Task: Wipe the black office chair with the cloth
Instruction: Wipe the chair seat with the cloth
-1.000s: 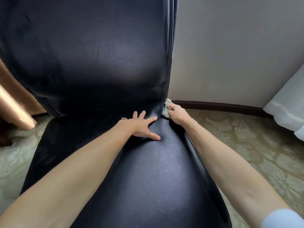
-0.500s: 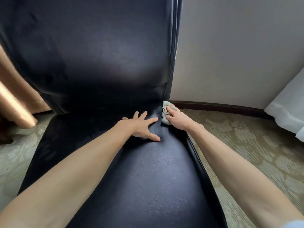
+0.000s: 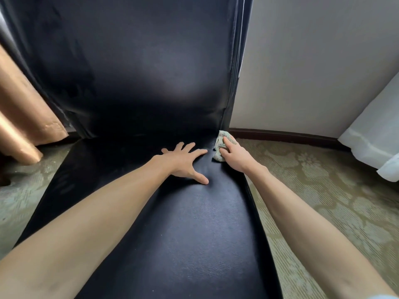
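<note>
A copper-tan curtain hangs at the far left above a pale patterned carpet. The black leather-look office chair fills the centre, its glossy seat running away from the person to meet the upright backrest.

The left hand lies flat on the rear of the seat, fingers straight and spread, thumb pointing back toward the person. It holds nothing and appears to brace the chair.

Just right of it, with a narrow strip of black seat between, a small crumpled pale green cloth sits in the seat's rear right corner, against the foot of the backrest's side edge. The right hand grips the cloth from the right, fingers curled over the wad and the index finger laid along its top. The thumb is hidden.

The cloth is already under the right hand, so any coming stroke falls to that arm. The corner is the seat's far limit, and the open surface lies leftward along the crease and back toward the person. The braced left hand lies across the leftward path. A pull back along the right edge looks unobstructed.

Further right, a plain grey wall meets a dark skirting board, and a white sheer curtain falls to the carpet.
</note>
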A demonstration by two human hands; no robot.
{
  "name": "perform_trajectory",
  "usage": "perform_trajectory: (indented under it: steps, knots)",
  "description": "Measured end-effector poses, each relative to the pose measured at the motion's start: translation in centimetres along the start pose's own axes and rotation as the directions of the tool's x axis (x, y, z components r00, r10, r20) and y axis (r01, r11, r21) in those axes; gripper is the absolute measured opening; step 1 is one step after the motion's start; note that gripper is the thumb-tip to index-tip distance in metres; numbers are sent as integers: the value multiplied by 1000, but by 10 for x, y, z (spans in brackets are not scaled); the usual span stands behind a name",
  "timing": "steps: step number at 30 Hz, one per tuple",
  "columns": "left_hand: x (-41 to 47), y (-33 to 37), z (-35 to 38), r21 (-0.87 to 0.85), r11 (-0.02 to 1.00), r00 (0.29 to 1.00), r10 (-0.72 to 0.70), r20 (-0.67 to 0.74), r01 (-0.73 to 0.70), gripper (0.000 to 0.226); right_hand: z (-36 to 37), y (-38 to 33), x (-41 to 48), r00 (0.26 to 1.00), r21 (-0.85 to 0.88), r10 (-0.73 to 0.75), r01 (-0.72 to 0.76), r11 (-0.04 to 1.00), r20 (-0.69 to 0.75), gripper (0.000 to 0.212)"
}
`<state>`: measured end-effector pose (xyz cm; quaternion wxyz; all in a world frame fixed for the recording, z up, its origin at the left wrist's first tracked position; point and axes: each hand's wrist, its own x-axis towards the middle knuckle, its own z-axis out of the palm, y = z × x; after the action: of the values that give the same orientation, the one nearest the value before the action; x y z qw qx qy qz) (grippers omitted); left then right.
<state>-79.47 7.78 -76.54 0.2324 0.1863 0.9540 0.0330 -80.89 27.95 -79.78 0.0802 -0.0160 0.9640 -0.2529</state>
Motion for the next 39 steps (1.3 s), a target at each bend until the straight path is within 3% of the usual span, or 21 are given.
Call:
perform_trajectory:
  steps: [5,10,14,20,29,35,39]
  knots:
    - [-18,-15,5,21,997,993,-73,-96,75,119,-3,-4,-4,1000,-46,22,-22,999,-7,52]
    - [-29,-41,6,-16,992,992,-128,-5,128,117,5,-15,6,998,-102,45,-50,994,-53,42]
    - [-28,-45,7,-42,992,993,-115,26,116,117,9,-23,12,999,-236,45,-47,971,-15,59]
    - [-27,-46,8,-44,992,993,-116,27,118,118,19,-41,18,999,-327,-43,40,944,-2,53]
    - [-28,-45,8,-30,990,991,-135,1,134,119,18,-53,14,995,-290,-88,97,952,45,52]
    - [-42,-30,5,-14,972,971,-234,-53,234,119,5,-28,-12,999,-183,36,-39,982,-19,43]
    - [-61,-8,9,11,975,964,-218,-153,222,104,2,-32,-44,998,-134,57,-57,989,-3,47]
